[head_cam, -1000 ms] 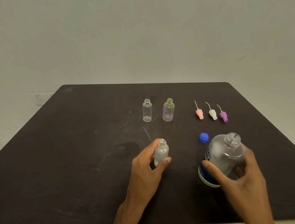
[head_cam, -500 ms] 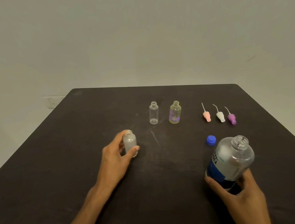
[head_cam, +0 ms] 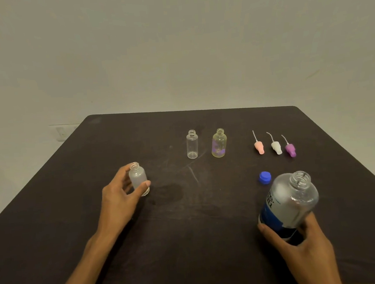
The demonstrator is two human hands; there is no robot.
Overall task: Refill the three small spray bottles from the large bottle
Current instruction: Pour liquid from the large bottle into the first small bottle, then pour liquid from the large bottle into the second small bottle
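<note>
Left hand (head_cam: 119, 198) is gripping a frosted bottle (head_cam: 138, 178) upright on the bench (head_cam: 53, 219), fingers closed round it. Right hand (head_cam: 303, 251) is clasping the uncapped big bottle (head_cam: 288, 203), tilted; blue cap (head_cam: 265, 177) lying beside.

A dark brown worktop (head_cam: 54, 230) with rounded far corners fills the lower half of the view, its surface scuffed with pale scratches. Behind the worktop rises a plain, evenly lit off-white wall (head_cam: 174, 48), with a pale wall socket (head_cam: 62, 133) beside the worktop's far left corner.
</note>
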